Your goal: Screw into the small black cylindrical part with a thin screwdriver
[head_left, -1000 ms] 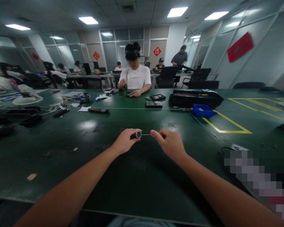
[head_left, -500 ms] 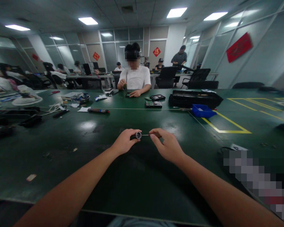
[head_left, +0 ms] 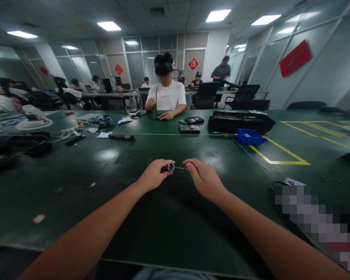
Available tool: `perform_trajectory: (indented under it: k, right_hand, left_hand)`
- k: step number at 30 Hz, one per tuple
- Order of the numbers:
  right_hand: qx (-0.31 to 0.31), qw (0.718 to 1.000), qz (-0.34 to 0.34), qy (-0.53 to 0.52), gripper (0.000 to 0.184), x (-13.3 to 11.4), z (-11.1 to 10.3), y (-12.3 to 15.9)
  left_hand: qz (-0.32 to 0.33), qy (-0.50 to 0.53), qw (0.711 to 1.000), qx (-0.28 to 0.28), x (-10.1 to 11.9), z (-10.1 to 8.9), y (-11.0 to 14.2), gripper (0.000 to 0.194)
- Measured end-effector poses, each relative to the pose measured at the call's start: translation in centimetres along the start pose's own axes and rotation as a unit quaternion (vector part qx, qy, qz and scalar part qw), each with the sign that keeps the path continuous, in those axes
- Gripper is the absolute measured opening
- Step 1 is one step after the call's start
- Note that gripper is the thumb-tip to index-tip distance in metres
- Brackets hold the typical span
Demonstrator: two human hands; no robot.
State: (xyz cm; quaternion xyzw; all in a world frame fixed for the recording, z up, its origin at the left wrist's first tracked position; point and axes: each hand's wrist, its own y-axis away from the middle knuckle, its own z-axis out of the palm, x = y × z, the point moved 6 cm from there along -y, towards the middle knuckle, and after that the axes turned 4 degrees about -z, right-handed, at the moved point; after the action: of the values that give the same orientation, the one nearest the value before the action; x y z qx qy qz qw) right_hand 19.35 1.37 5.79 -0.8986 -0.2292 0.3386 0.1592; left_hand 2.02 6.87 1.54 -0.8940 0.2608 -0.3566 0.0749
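My left hand (head_left: 154, 175) is closed around a dark cylinder with a silvery round end (head_left: 170, 167), which faces me. My fingers cover most of its body, so its kind does not show. From the right, the thin metal shaft of a screwdriver (head_left: 179, 168) reaches the side of this round end. The screwdriver's handle, with a bit of red at its front, is in the closed fingers of my right hand (head_left: 203, 177). Both hands are just above the green tabletop (head_left: 169, 233). Whether the shaft's tip sits in a screw is too small to tell.
Across the table a person in a white shirt (head_left: 167, 97) handles small parts. A circuit board (head_left: 189, 128), a long black housing (head_left: 240, 122) and a blue bin (head_left: 250, 137) lie toward the back. Another tool (head_left: 121, 136) and cables (head_left: 65, 133) are at left.
My right hand has turned a little around the screwdriver handle, its fingers shifting. My left hand holds the cylinder in the same place.
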Motion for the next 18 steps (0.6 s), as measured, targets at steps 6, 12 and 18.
perform_trajectory:
  k: [6,12,18]
  right_hand:
    - [0.026,0.999,-0.001,-0.027,0.028,0.04,-0.22,-0.01]
    - [0.017,1.0,0.012,-0.02,0.03,0.36,-0.09,-0.09]
    - [-0.006,0.999,0.007,-0.037,0.032,0.12,0.15,-0.06]
  left_hand:
    - [0.004,-0.004,1.0,0.002,0.03,0.02,0.1,0.038]
    - [0.004,-0.006,1.0,-0.006,-0.04,0.18,0.06,0.036]
    - [0.002,0.001,1.0,0.004,-0.08,-0.08,0.09,0.037]
